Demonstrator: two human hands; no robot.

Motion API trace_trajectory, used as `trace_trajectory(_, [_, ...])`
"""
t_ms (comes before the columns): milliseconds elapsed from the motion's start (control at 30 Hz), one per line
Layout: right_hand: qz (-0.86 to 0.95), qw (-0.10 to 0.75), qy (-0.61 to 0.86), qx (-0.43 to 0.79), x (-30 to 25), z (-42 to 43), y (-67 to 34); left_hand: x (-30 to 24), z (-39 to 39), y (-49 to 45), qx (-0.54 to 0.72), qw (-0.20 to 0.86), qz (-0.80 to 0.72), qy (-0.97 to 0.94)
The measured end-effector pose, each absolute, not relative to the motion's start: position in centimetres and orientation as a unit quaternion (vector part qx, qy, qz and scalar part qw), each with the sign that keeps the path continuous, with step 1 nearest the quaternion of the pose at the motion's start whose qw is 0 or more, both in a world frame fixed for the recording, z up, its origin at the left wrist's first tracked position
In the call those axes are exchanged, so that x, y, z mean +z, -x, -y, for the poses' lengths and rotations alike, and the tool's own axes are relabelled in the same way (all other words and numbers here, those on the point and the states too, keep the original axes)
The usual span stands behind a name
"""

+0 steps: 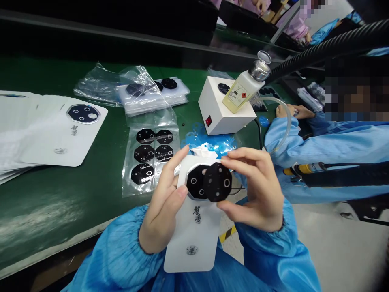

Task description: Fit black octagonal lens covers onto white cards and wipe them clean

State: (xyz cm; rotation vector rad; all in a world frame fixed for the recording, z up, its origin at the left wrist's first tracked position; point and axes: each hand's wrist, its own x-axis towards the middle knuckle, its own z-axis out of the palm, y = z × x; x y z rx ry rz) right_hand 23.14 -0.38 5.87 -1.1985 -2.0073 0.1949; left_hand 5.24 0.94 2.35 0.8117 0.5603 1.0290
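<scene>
Held white panel (pixel 192 231) bears black characters (pixel 197 215)

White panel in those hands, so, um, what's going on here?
A person's left hand holds a white panel. The right hand pinches a black octagonal plate by its edge, overlapping part of the panel's dark octagon; whether the two touch is unclear. More black plates lie on a clear sheet on the green table, beyond the left hand.
</scene>
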Motion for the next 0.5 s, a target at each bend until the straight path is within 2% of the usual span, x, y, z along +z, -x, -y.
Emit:
trace_trajectory(133, [0.824, 0.31, 0.473, -0.02, 5.98, 0.49, -22.27, 2.36, -0.86, -5.54, 0.48, 0.721, -0.3, -0.4])
trace_trajectory(500, [0.833, 0.289, 0.466, -0.072, 5.91, 0.55, -22.09, 1.9, -0.89, -5.24, 0.477, 0.671, -0.311, -0.475])
